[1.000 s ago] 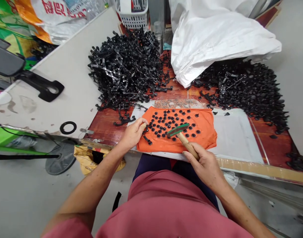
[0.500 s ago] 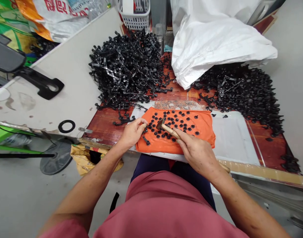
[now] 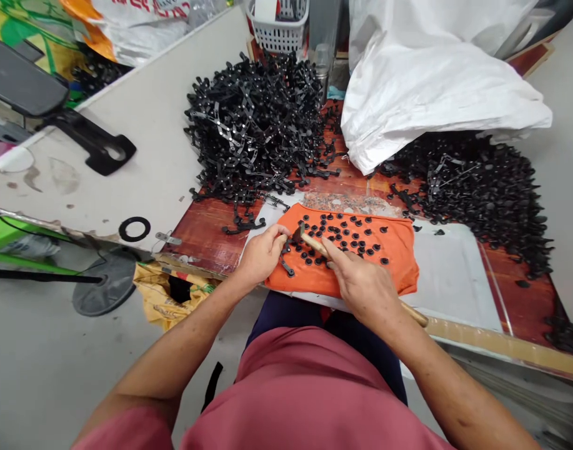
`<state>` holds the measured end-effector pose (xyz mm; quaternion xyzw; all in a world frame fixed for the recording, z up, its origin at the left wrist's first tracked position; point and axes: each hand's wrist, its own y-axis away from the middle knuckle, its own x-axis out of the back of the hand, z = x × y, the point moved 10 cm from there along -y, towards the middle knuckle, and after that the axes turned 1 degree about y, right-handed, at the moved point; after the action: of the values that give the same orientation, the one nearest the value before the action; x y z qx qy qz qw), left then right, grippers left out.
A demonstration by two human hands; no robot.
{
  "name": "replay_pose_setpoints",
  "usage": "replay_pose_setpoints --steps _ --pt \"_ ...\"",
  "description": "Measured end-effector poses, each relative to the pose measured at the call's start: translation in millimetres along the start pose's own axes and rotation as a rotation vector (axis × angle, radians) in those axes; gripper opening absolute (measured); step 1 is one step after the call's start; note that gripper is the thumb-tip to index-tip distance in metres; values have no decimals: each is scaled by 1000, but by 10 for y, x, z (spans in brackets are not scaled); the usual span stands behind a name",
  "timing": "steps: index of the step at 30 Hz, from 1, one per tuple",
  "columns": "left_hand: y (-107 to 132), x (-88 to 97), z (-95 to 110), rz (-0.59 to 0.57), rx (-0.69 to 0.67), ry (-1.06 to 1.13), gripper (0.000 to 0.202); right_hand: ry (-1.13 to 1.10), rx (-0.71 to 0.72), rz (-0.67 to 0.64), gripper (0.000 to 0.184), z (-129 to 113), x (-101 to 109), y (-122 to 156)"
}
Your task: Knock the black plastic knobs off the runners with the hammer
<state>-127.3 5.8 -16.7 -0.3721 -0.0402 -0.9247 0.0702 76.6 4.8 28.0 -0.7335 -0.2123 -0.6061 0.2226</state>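
My left hand (image 3: 264,255) is closed in a pinch at the left side of an orange cloth (image 3: 356,275). From its fingertips a small black jointed strip (image 3: 287,267) runs down onto the cloth. My right hand (image 3: 363,281) is wrapped around the wooden handle of a hammer (image 3: 314,244), whose dark head lies right beside the left fingertips. Whether the head touches the strip cannot be made out. Many small black round studs (image 3: 355,236) stand scattered over the cloth, around the hammer and to its right.
Behind the cloth rises a big heap of black jointed strips (image 3: 262,125). A second heap of black pieces (image 3: 497,187) lies at the right, partly under a white sack (image 3: 440,94). A white board (image 3: 455,269) lies beneath the cloth. At left are a black ring (image 3: 135,229) and a phone holder (image 3: 103,144).
The hammer head has shifted left across the cloth, closer to my left fingertips. My left hand keeps its pinch at the same place on the cloth. The whole view has swung slightly.
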Motion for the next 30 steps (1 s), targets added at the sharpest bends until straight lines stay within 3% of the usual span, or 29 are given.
replay_pose_setpoints --steps 5,9,13,17,22,26,30 --pt "-8 -19 -16 -2 0 -44 28 -28 -10 66 52 -21 120 -5" --pt "-2 -39 -35 -1 3 -60 30 54 -1 -92 53 -68 -7 -26" --pt "3 -41 -38 -3 4 -45 30 15 -18 -50 54 -44 50 -64" --pt "5 -49 -38 -17 7 -44 30 105 -6 -157 55 -39 -44 -85" --pt "3 -50 -52 -9 7 -58 30 57 -12 -70 53 -69 43 -84" --pt "-11 -43 -62 -6 3 -89 30 48 -1 -149 53 -114 -71 -84" --pt "6 -68 -33 -53 -4 -109 34 -126 -25 -14 53 -54 122 -24"
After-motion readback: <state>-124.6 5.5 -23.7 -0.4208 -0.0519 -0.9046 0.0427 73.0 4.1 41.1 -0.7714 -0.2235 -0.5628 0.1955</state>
